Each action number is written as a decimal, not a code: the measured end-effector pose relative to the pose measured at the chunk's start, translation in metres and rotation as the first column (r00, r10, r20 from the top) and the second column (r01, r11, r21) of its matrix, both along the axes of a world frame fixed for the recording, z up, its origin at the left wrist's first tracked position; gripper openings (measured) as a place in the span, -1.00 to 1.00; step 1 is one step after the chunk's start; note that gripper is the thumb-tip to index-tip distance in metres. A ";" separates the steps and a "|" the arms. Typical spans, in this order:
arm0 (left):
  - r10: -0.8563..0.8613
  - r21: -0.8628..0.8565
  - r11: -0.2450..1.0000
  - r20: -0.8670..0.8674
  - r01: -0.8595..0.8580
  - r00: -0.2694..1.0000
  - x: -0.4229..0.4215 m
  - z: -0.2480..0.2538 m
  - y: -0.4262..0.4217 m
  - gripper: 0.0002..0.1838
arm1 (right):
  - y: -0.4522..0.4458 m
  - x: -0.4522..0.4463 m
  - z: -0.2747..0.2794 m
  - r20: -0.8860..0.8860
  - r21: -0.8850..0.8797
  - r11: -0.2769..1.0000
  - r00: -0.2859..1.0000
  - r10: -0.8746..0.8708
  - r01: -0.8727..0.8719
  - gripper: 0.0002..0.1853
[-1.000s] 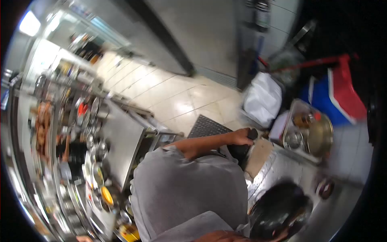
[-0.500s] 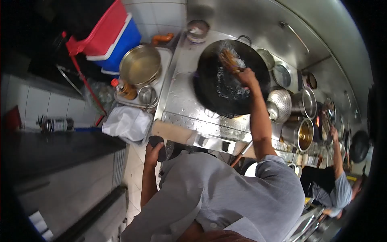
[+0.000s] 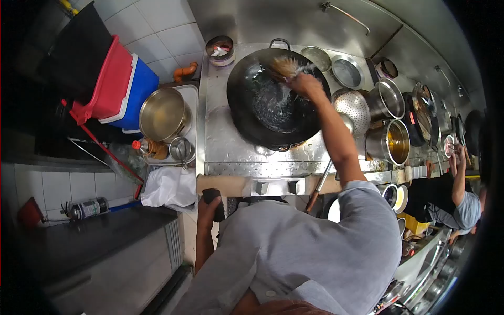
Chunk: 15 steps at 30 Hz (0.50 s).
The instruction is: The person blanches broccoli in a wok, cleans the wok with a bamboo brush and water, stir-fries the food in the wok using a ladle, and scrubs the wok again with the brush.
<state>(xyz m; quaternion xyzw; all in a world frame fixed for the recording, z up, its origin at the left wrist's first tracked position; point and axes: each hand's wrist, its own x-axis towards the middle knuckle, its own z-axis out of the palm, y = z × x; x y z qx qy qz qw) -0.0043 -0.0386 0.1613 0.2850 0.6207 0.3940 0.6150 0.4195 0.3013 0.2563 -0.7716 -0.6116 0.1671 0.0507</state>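
A large black wok (image 3: 247, 118) with water in it stands on the steel stove top. Over its upper right part my right hand (image 3: 305, 85) is closed round a tan bristle brush (image 3: 285, 68), whose bristles are blurred by motion. Low at the left, beside the front edge of the stove, my left hand (image 3: 206, 211) is wrapped round a dark object (image 3: 213, 202) that looks like a cloth or pad. A perforated strainer (image 3: 353, 107) sits just right of the wok.
Right of the strainer stands a steel pot of yellowish liquid (image 3: 397, 144). On a tray at the left are a large metal pot (image 3: 164, 113) and a bottle (image 3: 152, 148). A ladle handle (image 3: 314, 198) crosses the front edge. A co-worker (image 3: 459, 194) stands far right.
The view has swung from the floor and tray side to the stove. Since half a second ago, the brush and my right hand have moved slightly within the wok.
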 end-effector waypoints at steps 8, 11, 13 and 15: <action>0.025 0.018 1.000 -0.038 -0.024 0.999 0.020 0.013 0.008 -0.56 | -0.147 -0.055 -0.005 -0.034 -0.234 0.907 0.935 0.353 -0.351 -0.63; 0.114 0.028 0.993 -0.014 -0.114 0.993 0.025 0.024 0.010 -0.61 | -0.157 0.005 0.037 0.175 -0.444 0.815 0.856 0.486 -0.372 -0.68; 0.082 0.014 0.996 0.054 -0.083 0.995 0.031 0.012 0.022 -0.61 | -0.120 0.057 0.033 0.344 -0.378 0.878 0.836 0.427 -0.293 -0.71; -0.003 -0.009 1.000 0.145 0.005 0.989 0.048 0.014 0.045 -0.59 | -0.075 0.061 0.043 0.390 -0.146 0.931 0.845 0.366 -0.336 -0.77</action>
